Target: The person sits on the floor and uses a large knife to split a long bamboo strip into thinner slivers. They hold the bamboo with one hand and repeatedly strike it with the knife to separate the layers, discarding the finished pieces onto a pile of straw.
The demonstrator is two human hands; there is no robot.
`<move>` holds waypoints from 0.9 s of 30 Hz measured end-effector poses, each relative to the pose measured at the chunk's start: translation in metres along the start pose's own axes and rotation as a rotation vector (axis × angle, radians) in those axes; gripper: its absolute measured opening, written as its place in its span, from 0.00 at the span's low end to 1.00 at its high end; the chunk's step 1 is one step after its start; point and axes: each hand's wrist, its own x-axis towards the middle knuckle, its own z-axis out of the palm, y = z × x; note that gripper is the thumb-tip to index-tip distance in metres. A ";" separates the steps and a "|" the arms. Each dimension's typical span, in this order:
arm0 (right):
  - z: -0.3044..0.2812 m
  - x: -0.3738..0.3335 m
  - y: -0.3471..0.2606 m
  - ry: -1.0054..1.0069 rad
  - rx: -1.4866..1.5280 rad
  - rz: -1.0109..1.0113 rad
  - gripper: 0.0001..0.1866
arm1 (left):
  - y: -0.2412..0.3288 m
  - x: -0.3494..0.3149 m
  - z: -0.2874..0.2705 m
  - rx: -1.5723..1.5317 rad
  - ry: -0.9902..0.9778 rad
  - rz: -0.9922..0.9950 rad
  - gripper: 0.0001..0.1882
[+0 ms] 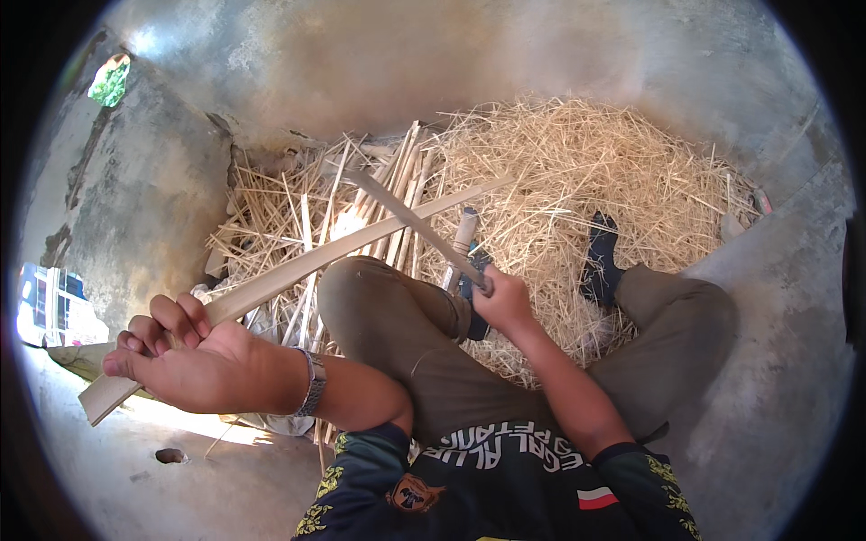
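A long, pale bamboo strip (316, 260) runs slantwise from the lower left up toward the straw. Near its lower end my left hand (203, 361) is closed around it, palm up with curled fingers; a metal-banded watch is on that wrist. My right hand (505, 302) is closed on a long, dark, narrow tool that looks like a machete (419, 225); its handle is mostly hidden in my fist. The blade points up and left and crosses over the strip; whether they touch, I cannot tell. By my foot stands a short wooden piece (465, 230), partly hidden.
Fine shavings form a large heap (577, 171) against the concrete wall (433, 63). Several split bamboo sticks (406, 176) lie left of it. My bent legs and dark-socked foot (600, 261) frame the work. A hole (171, 456) marks the floor at lower left.
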 end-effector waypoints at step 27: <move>0.017 0.000 0.022 0.136 -0.067 0.105 0.09 | 0.004 0.019 -0.016 -0.060 0.038 0.000 0.21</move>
